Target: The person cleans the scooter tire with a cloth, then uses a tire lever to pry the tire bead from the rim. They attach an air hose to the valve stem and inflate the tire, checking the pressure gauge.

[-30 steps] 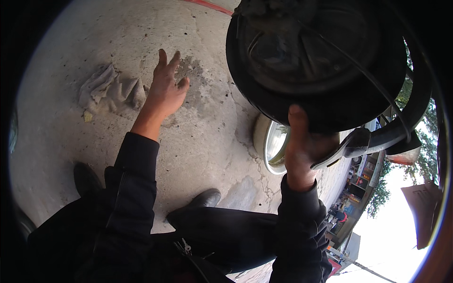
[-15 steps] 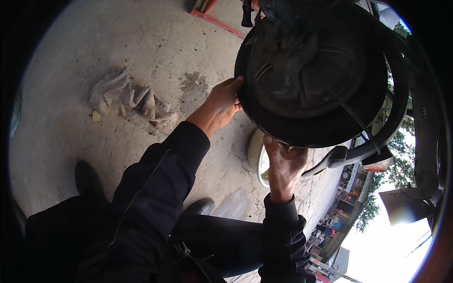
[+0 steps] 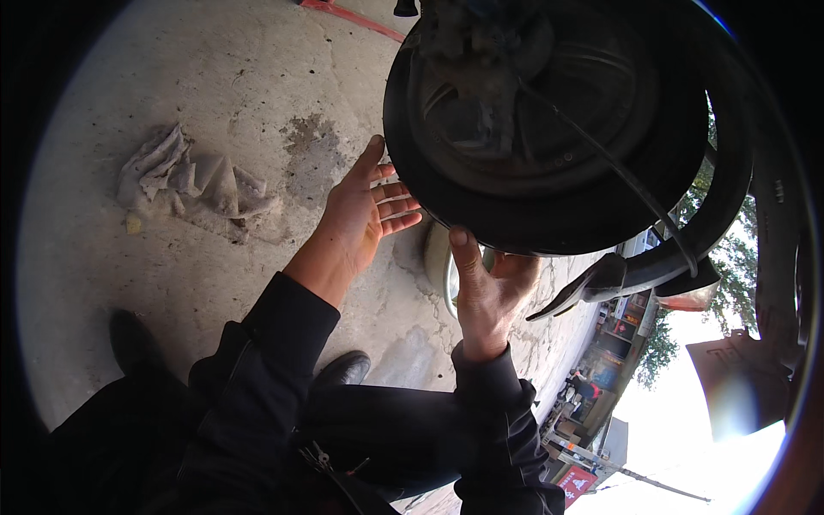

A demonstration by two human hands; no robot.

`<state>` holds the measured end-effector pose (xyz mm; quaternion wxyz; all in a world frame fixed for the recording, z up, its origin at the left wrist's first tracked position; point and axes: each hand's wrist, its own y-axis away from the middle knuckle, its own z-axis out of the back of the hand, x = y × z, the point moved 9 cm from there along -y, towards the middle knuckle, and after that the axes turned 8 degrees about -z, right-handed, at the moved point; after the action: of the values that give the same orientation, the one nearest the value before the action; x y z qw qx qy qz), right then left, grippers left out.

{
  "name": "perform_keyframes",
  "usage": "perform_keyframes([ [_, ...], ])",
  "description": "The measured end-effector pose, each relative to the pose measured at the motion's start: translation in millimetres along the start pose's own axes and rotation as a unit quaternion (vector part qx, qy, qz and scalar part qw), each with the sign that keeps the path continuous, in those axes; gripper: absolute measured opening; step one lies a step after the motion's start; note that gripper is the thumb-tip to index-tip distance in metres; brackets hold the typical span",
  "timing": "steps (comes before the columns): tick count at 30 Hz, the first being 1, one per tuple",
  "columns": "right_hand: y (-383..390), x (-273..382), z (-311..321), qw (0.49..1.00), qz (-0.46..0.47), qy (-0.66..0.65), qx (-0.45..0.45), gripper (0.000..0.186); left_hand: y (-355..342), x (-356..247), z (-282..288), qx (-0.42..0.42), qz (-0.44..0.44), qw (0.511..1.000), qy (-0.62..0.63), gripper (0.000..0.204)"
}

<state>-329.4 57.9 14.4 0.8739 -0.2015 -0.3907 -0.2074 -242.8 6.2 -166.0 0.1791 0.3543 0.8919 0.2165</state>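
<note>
A black wheel [image 3: 549,210] with a dark hub and hanging cable [image 3: 618,172] fills the upper middle. At its left edge my left hand [image 3: 360,215] is open, fingers spread, palm toward the tyre, fingertips near or touching it. My right hand [image 3: 489,296] grips the tyre from below, thumb upright on its edge. Just right of that hand runs a curved black bar [image 3: 644,279] with a lever-like end.
A crumpled grey cloth [image 3: 193,184] lies on the concrete floor [image 3: 215,77] at left. A pale round basin [image 3: 438,266] stands beneath the wheel. A red metal frame [image 3: 360,21] is at the top. Shopfronts, trees and a red sign [image 3: 575,485] appear at right.
My left hand rose to the tyre's left edge, then loosened and spread its fingers slightly lower. The wheel first dropped lower, then shifted left and up, with my right hand still under it.
</note>
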Motion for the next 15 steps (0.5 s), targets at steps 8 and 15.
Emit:
perform_keyframes([
  [8, -8, 25, -7, 0.999, -0.007, 0.001, -0.048, 0.053, -6, 14, -38, 0.15, -0.021, 0.974, 0.168, 0.05],
  [15, -17, 32, 3, 1.0, 0.013, 0.0, -0.02, 0.043, -4, 20, -43, 0.241, -0.041, 0.94, 0.239, 0.028],
])
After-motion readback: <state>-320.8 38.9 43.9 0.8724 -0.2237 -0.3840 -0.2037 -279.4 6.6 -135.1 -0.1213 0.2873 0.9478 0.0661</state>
